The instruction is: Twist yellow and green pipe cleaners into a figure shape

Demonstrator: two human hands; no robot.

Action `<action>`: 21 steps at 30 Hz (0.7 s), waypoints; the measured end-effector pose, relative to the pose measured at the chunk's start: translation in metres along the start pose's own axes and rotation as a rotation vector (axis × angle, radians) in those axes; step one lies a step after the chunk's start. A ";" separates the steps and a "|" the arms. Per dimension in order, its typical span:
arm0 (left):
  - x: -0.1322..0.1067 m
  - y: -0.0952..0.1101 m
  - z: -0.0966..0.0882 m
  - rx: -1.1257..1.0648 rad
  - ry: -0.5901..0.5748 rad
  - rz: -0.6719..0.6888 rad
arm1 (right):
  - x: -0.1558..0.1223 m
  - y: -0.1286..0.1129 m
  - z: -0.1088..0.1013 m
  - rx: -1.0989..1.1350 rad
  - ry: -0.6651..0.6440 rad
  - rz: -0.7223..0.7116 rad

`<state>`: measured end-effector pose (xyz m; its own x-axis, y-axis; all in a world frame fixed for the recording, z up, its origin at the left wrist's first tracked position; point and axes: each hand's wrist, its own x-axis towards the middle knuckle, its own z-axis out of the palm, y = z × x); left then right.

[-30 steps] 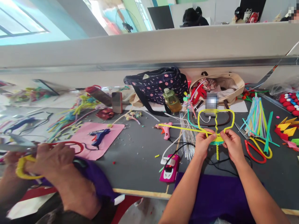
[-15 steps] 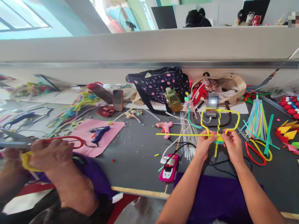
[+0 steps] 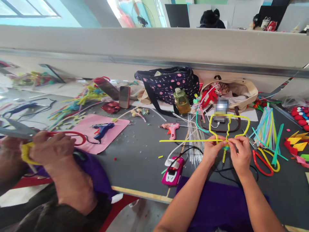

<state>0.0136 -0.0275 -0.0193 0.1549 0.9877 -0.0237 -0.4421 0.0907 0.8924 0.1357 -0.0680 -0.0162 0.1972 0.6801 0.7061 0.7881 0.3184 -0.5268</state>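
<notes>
My left hand [image 3: 212,149] and my right hand [image 3: 239,153] pinch a yellow pipe-cleaner figure [image 3: 228,127] above the dark table [image 3: 142,161]. The figure has two loops joined by a twisted middle stem, and one long straight end sticks out to the left. A bit of teal and a short yellow tail hang below my fingers. Both hands are closed on the wire where the loops meet, fingertips almost touching. Purple cloth [image 3: 222,203] lies under my forearms at the table's near edge.
A co-worker's hands [image 3: 48,148] at the left hold a yellow piece. On the table lie a pink glue gun [image 3: 172,129], a blue glue gun [image 3: 101,129] on pink felt, a pink car-shaped gadget [image 3: 172,170], red-and-yellow scissors [image 3: 265,159], coloured sticks [image 3: 265,124], a bottle [image 3: 181,101] and two bags [image 3: 169,83].
My hands have drawn closer together on the figure's centre and the loops have shifted slightly. The view has drifted a little. The co-worker's hands stay in much the same place.
</notes>
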 end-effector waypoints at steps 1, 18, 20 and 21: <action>0.001 -0.001 0.000 0.005 -0.019 0.003 | 0.001 0.000 0.000 0.004 -0.009 0.005; 0.006 0.000 -0.003 0.258 -0.135 0.217 | 0.001 0.008 0.001 0.181 -0.210 0.212; 0.006 0.001 -0.003 0.275 -0.142 0.236 | 0.001 0.007 0.001 0.205 -0.210 0.267; 0.006 0.000 -0.003 0.278 -0.141 0.239 | 0.001 0.007 0.001 0.221 -0.195 0.292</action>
<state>0.0119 -0.0211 -0.0205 0.2047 0.9478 0.2445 -0.2275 -0.1968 0.9537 0.1409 -0.0643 -0.0193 0.2626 0.8686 0.4203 0.5672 0.2134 -0.7955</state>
